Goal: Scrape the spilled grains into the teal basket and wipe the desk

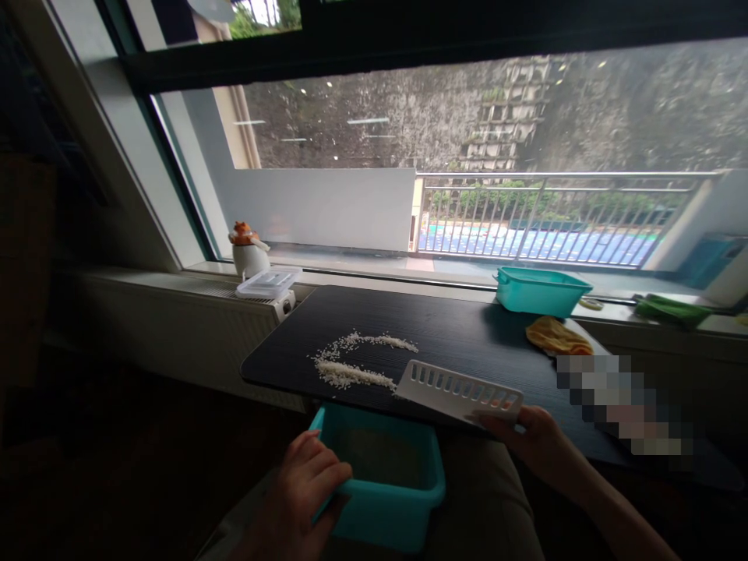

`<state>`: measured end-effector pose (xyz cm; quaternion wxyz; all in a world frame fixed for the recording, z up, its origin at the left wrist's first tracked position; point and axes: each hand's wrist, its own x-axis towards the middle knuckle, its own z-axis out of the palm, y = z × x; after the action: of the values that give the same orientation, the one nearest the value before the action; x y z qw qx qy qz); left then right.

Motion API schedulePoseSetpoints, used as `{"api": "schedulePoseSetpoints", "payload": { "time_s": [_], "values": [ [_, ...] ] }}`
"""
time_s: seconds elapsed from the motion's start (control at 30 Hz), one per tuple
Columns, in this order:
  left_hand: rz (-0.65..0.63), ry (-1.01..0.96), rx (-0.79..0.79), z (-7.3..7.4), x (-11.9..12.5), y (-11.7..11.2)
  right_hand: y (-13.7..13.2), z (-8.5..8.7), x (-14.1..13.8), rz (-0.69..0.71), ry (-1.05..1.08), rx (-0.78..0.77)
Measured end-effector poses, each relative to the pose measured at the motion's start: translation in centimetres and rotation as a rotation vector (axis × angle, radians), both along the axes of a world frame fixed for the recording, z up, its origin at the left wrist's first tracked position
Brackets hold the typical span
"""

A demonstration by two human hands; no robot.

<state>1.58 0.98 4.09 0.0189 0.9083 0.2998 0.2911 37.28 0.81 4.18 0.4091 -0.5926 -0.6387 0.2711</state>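
Note:
My left hand (304, 487) grips the near-left rim of a teal plastic bin (403, 499) held below the front edge of a dark tabletop (461, 331). My right hand (529, 440) holds one end of a white slotted plastic panel (459, 389), which lies tilted on the tabletop. The panel's far end touches a line of white rice grains (354, 375). A second thin arc of grains (374, 340) lies just behind it. The bin sits under the table edge, below the rice.
A second teal bin (541, 290) stands at the back of the tabletop, with a yellow cloth (555, 336) beside it. On the windowsill at left are a small figurine jar (248, 249) and a clear lidded box (269, 282). Green items (672, 309) lie at far right.

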Motion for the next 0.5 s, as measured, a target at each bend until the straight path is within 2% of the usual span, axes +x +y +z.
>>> {"api": "schedulePoseSetpoints", "payload": {
  "time_s": [0.13, 0.33, 0.5],
  "values": [
    [0.0, -0.002, -0.002, -0.1, 0.2, 0.2, 0.4, 0.8, -1.7, 0.089, 0.005, 0.008],
    [0.003, 0.017, 0.031, 0.6, -0.2, 0.1, 4.8, 1.1, -4.4, 0.103, 0.002, -0.021],
    [0.028, -0.005, 0.056, 0.6, -0.5, 0.1, 7.5, 1.1, -7.1, 0.198, 0.087, -0.052]
  ]
}}
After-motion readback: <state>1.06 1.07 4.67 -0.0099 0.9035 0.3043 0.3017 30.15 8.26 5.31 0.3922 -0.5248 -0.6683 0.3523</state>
